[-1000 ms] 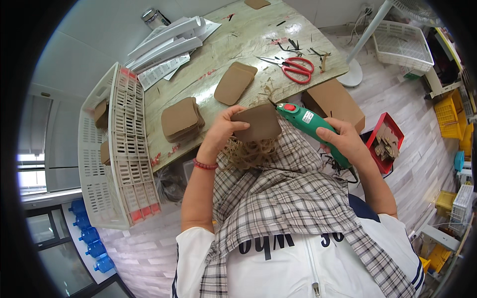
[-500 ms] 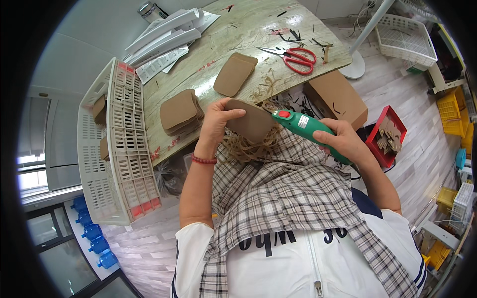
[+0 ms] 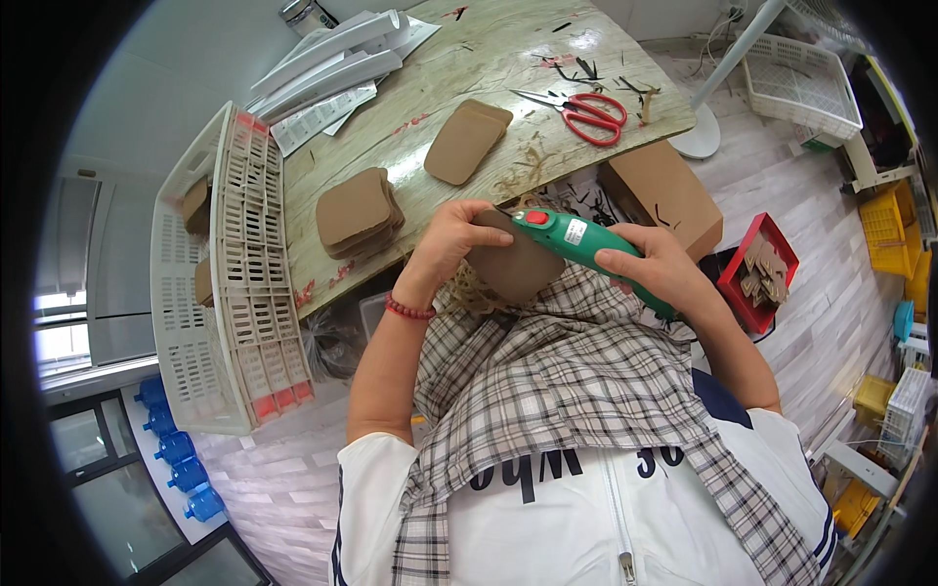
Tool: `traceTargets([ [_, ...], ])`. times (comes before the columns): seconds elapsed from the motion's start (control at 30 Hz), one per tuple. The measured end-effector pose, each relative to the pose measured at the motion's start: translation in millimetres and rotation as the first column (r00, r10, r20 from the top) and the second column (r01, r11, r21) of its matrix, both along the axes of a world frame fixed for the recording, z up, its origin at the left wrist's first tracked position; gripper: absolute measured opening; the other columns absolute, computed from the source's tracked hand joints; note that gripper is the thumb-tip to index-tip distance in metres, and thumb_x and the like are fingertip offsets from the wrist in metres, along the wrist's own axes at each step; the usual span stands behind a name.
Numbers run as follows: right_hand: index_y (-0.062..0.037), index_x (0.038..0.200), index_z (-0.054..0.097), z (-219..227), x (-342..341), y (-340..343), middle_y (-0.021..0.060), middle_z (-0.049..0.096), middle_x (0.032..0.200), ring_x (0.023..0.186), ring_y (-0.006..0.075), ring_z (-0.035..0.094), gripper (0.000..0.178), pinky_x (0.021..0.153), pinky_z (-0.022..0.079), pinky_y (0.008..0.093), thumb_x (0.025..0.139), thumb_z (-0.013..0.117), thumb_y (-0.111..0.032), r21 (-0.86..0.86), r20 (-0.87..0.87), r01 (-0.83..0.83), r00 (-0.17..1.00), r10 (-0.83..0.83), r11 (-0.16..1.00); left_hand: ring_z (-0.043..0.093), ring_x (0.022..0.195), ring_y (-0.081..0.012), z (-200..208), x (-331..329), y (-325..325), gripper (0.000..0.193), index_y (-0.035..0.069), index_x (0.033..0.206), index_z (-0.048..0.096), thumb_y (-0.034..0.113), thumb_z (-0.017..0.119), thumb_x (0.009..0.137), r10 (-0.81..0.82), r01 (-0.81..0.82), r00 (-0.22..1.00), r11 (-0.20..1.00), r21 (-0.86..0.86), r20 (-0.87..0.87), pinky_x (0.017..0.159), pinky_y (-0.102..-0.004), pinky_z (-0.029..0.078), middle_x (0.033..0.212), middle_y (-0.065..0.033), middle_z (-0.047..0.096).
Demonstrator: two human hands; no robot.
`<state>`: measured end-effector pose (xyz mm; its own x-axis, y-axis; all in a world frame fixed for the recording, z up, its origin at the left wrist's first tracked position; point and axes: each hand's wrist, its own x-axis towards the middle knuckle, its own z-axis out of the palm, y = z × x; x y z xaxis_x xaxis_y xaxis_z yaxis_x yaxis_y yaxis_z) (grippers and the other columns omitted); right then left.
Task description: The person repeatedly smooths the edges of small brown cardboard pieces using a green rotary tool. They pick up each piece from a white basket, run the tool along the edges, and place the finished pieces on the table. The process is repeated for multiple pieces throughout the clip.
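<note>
Above my lap, my left hand (image 3: 457,239) pinches a flat brown pad (image 3: 513,269) by its upper left part, thumb on its face. My right hand (image 3: 653,264) is wrapped around a green handheld electric cutter (image 3: 576,239) with a red switch. The cutter's tip is at the pad's upper edge, close to my left fingers, and its body overlaps the pad's upper right side. Thin brown trimmings (image 3: 467,291) lie in my lap below the pad. On the table, a stack of brown pads (image 3: 354,213) and a smaller pile of pads (image 3: 467,142) lie beyond my left hand.
Red-handled scissors (image 3: 586,115) and dark scraps lie on the table (image 3: 410,103). A white crate (image 3: 256,264) stands at the left, with papers (image 3: 332,73) behind it. At the right are a cardboard box (image 3: 669,195), a red tray of scraps (image 3: 757,269) and a pole (image 3: 728,59).
The pad has turned and shifted right between my hands. The cutter's tip has moved left along the pad's upper edge, towards my left fingers.
</note>
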<state>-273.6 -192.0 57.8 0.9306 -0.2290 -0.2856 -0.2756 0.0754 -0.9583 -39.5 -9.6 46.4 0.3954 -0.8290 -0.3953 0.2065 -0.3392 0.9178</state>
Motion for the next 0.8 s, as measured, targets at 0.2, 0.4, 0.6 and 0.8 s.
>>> traceTargets([
  [0.2, 0.0022, 0.104, 0.065, -5.2, 20.9, 11.3, 0.002, 0.06, 0.075, 0.062, 0.0073, 0.054, 0.037, 0.054, 0.044, 0.0233, 0.088, 0.068, -0.032, 0.047, 0.09, 0.04, 0.995, -0.044, 0.998, 0.065, 0.075, -0.0118, 15.3, 3.6, 17.7, 0.019, 0.0, 0.093, 0.068, -0.005, 0.071, 0.075, 0.071, -0.071, 0.997, 0.997, -0.007, 0.028, 0.072, -0.0248, 0.052, 0.086, -0.0059, 0.07],
  [0.4, 0.0025, 0.105, 0.065, -13.4, 8.1, 10.5, 0.0014, 0.059, 0.073, 0.062, 0.0066, 0.054, 0.034, 0.055, 0.045, 0.0234, 0.088, 0.067, -0.028, -0.023, 0.025, 0.078, 0.997, -0.077, 0.997, 0.066, 0.078, -0.0122, 46.8, 55.9, 80.3, 0.017, 0.0, 0.097, 0.068, -0.001, 0.069, 0.08, 0.351, -0.322, 0.933, 0.91, -0.26, 0.075, 0.072, -0.0248, 0.053, 0.09, -0.0062, 0.071],
  [0.6, 0.0033, 0.106, 0.063, -22.3, 1.2, 12.0, 0.0023, 0.059, 0.076, 0.063, 0.007, 0.054, 0.031, 0.056, 0.046, 0.0241, 0.089, 0.067, -0.023, 0.034, 0.051, 0.105, 0.993, -0.107, 0.994, 0.065, 0.087, -0.0153, 43.2, 140.0, 133.4, 0.023, 0.001, 0.107, 0.066, 0.003, 0.07, 0.084, 0.662, -0.549, 0.728, 0.719, -0.427, 0.178, 0.076, -0.0282, 0.053, 0.101, -0.0087, 0.069],
  [0.8, 0.0028, 0.106, 0.063, -31.2, -6.0, 4.5, 0.0022, 0.059, 0.076, 0.063, 0.0069, 0.054, 0.032, 0.055, 0.046, 0.0237, 0.09, 0.067, -0.024, 0.052, 0.049, 0.162, 0.985, -0.164, 0.985, 0.046, 0.124, -0.0339, 49.5, 82.1, 55.1, 0.046, 0.001, 0.121, 0.059, 0.009, 0.071, 0.077, 0.143, -0.454, -0.488, 0.801, -0.391, 0.861, 0.105, -0.0448, 0.035, 0.126, -0.0202, 0.054],
])
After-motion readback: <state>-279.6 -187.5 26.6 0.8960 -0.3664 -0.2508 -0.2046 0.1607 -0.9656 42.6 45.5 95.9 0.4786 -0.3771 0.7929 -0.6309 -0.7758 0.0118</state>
